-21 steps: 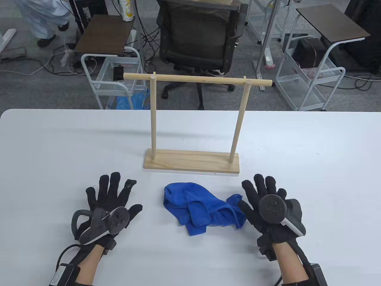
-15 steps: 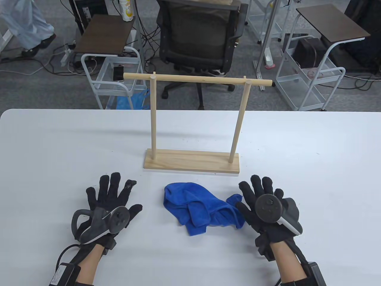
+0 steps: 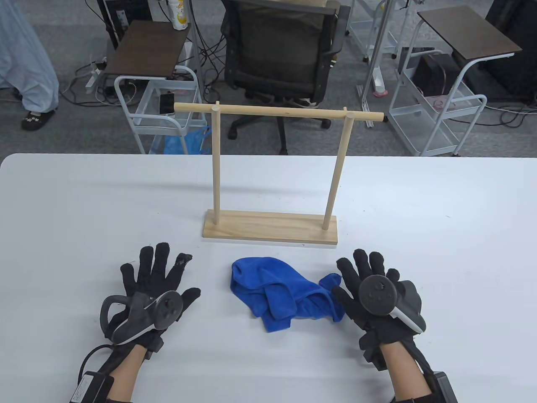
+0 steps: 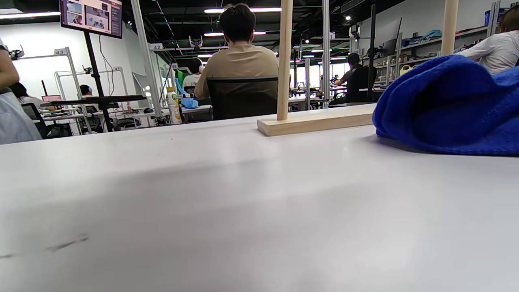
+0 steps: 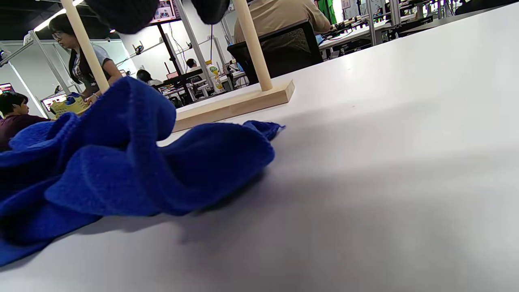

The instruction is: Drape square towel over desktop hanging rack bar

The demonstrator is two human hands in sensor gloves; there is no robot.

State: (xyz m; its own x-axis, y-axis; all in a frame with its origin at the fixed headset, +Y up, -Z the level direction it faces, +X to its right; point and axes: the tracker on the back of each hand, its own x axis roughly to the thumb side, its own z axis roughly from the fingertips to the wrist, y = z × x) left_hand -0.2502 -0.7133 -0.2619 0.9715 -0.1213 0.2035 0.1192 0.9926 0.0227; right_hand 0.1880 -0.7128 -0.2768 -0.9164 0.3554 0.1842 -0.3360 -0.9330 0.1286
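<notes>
A crumpled blue square towel (image 3: 285, 294) lies on the white table (image 3: 440, 201) in front of the wooden hanging rack (image 3: 272, 226), whose bar (image 3: 279, 111) is bare. My left hand (image 3: 157, 277) lies with fingers spread on the table, left of the towel and apart from it. My right hand (image 3: 365, 277) has its fingers spread at the towel's right edge, holding nothing. The towel also shows in the left wrist view (image 4: 450, 105) and in the right wrist view (image 5: 121, 162); two of my right hand's fingertips (image 5: 121, 14) hang in at the top there.
The rack's base (image 5: 235, 105) stands just beyond the towel. Past the table's far edge are an office chair (image 3: 281, 50), white wire carts (image 3: 159, 109) and small side tables (image 3: 465, 29).
My right hand has shifted slightly left, toward the towel's right edge. The left hand and the towel have not moved.
</notes>
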